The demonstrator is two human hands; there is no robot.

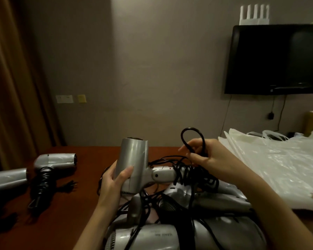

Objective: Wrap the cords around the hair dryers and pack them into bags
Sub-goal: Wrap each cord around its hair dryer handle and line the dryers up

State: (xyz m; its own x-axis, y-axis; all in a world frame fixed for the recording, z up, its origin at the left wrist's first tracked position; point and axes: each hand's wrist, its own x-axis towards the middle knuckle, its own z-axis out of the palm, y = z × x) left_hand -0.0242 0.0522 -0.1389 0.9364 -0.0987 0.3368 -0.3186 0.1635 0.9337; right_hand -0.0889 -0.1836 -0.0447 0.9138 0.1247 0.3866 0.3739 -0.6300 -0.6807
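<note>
Hair dryer (134,159) up off the table, silver barrel standing nearly upright, and the left hand (114,179) has its fingers and thumb curled round that barrel. Its white handle (163,175) juts toward the right hand, already ringed with several black turns of cord (190,173). The right hand (204,156) pinches a loop of that cord, the loop arching up above the fingers. Count the dryers: one in hand, two more lying well off to the left of the left hand, the nearer one (56,162) with its cord bundled round the handle and its plug on the wood, the other (6,178) cut by the frame edge. Below both hands sits a pile (170,222) of silver dryers tangled in loose black cords, at least three, though the exact number is hard to tell. Just right of the right hand lies a heap of clear plastic bags (278,163), count unclear. All of it rests on a dark red-brown table (70,204). Beyond the hands, a black television (275,58) hangs on the wall, and a brown curtain (11,78) hangs far left.
</note>
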